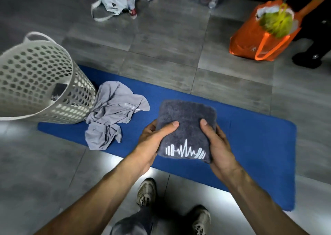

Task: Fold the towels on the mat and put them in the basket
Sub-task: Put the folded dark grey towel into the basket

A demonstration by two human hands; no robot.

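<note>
A dark grey towel (188, 125), folded into a thick square with a white embroidered line pattern near its lower edge, is lifted above the blue mat (250, 145). My left hand (154, 140) grips its left side with the thumb on top. My right hand (215, 141) grips its right side the same way. A crumpled light grey towel (111, 113) lies on the mat's left part, touching the basket. The white perforated basket (35, 70) stands at the mat's left end, with a dark folded item inside.
Grey tiled floor surrounds the mat. An orange bag (258, 41) with a green item sits at the back right, a white bag (114, 0) at the back centre. My shoes (146, 191) stand at the mat's near edge.
</note>
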